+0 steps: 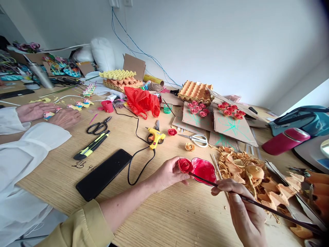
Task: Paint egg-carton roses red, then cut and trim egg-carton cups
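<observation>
My left hand (pixel 168 173) pinches a small red rolled rose (pixel 185 165) above the wooden table (pixel 159 219). My right hand (pixel 241 209) grips a long dark paintbrush (pixel 257 203) whose tip touches the rose. Just behind the rose lies a red-painted petal piece (pixel 204 169). A heap of orange egg-carton scraps (pixel 246 171) lies to the right of my hands.
A yellow glue gun (pixel 155 136) with black cord, a black phone (pixel 103 174), a utility knife (pixel 91 147), black scissors (pixel 99 126), white scissors (pixel 196 139). Cardboard with finished red roses (pixel 230 110), egg trays (pixel 195 91), red bag (pixel 141 101). Another person's hands (pixel 51 115) at left.
</observation>
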Tool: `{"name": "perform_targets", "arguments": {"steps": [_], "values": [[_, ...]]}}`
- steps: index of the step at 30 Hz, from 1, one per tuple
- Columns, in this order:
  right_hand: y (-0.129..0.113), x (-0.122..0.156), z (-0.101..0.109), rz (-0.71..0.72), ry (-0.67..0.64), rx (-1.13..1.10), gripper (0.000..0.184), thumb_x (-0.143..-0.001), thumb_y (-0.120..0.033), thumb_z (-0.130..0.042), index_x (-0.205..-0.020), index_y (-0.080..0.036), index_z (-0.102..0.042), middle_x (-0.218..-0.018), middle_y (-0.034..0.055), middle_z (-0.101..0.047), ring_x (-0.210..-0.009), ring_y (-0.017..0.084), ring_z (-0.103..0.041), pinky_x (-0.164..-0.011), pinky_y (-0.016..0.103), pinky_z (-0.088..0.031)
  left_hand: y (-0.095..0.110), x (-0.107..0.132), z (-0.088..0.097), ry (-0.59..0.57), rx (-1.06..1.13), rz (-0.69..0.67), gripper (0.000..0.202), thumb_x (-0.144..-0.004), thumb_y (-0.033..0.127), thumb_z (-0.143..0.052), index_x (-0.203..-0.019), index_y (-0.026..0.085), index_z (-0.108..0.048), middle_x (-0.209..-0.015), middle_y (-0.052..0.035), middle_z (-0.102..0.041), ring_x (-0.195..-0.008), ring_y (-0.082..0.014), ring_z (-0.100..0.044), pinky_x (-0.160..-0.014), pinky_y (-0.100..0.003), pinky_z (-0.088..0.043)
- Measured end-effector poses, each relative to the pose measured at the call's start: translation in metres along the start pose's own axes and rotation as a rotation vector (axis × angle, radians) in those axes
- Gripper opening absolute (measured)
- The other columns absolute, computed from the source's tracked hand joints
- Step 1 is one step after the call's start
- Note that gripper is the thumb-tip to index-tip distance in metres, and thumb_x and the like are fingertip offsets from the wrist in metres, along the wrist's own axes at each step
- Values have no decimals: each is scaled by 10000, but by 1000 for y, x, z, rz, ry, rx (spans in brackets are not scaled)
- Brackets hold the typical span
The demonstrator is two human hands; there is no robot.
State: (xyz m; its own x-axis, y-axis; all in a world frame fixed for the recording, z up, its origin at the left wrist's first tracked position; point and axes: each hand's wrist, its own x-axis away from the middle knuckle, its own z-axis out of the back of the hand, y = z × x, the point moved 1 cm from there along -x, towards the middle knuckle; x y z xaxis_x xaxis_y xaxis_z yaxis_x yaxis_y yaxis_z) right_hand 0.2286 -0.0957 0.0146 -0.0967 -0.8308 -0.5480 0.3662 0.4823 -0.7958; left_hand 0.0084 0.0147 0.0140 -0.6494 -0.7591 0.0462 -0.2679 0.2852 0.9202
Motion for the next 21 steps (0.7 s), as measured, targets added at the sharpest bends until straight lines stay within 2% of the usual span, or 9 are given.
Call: {"name": "perform_targets", "arguments": {"steps": [8, 10, 13, 15, 18, 21], "values": [[-1, -9, 11, 35, 64, 200, 221, -1039, -326, -490, -1051, -229, -688, -929, 61, -720, -905, 222, -678, -798, 356, -531, -3, -2, 2, 16, -72, -22, 471, -705, 361, -900, -1009, 160, -602, -971, -41, -672, -869, -192, -681, -696, -294, -553], [-2, -11, 14, 37, 86, 217, 225, -1040, -326, -487, -1041, -229, -691, -922, 59, -721, -909, 225, -680, -800, 353, -529, -7, -3, 5, 69, -157, -57, 459, -712, 297, -879, -1059, 171, -607, -998, -45, -678, -851, -187, -671, -701, -298, -554], [-3, -11, 16, 49, 117, 262, 235, -1041, -319, -483, -1026, -231, -701, -905, 44, -726, -879, 212, -687, -794, 337, -527, -12, -6, 10, 175, -322, -147, 486, -695, 148, -833, -1130, 176, -617, -1065, -61, -679, -937, -199, -665, -795, -309, -556], [-3, -11, 17, 46, 139, 290, 237, -1039, -321, -487, -1008, -233, -705, -901, 38, -730, -871, 208, -692, -794, 333, -529, -15, -8, 14, 204, -382, -171, 492, -702, 97, -791, -1151, 177, -609, -1053, -57, -678, -978, -204, -675, -847, -312, -548], [-4, -13, 19, 40, 168, 298, 239, -1038, -338, -489, -1019, -236, -705, -899, 39, -741, -867, 215, -702, -785, 334, -536, -15, -11, 20, 195, -362, -142, 468, -742, 118, -752, -1165, 191, -568, -1010, -34, -673, -930, -195, -708, -833, -314, -553], [-12, -17, 18, 51, 177, 281, 254, -1041, -357, -487, -999, -235, -705, -872, 39, -747, -816, 210, -707, -747, 327, -535, -10, -15, 27, 252, -427, -155, 437, -742, 140, -758, -1132, 191, -566, -1004, -25, -674, -941, -187, -698, -846, -305, -543]]}}
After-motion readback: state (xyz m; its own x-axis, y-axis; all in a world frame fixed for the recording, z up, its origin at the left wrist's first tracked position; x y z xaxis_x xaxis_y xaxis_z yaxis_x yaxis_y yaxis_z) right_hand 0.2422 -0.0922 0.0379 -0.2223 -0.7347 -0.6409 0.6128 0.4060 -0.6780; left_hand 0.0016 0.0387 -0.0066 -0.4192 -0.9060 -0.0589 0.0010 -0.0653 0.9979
